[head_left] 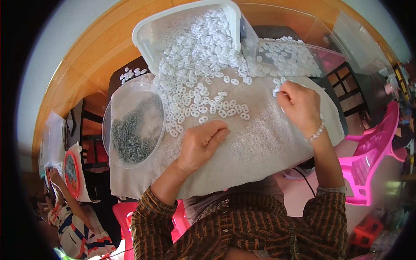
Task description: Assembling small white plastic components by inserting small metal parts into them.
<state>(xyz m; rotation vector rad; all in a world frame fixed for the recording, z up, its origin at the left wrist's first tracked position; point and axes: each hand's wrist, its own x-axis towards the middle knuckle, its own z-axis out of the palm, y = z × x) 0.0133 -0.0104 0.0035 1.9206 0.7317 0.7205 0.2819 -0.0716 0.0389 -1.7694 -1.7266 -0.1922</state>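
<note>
Over the middle of the cloth, my left hand (201, 145) is closed, its thumb pressed along the curled fingers; what it holds, if anything, is hidden. Farther right, my right hand (300, 106) is closed on a white oval plastic piece (276, 91) at its fingertips. Several similar pieces lie beside it. Many white oval plastic pieces with two holes (201, 100) spread over the cloth in front of my hands. They spill from a white plastic bin (141, 41) tipped toward me. To the left, a clear round tray (107, 125) holds a heap of small grey metal parts (134, 134).
A beige towel (242, 160) covers the table. More white pieces lie in a clear box (333, 52) at the back right. Pink plastic chair (368, 160) stands at the right. At the far left, another person's arm (69, 190) reaches beside a red-rimmed tray (77, 173).
</note>
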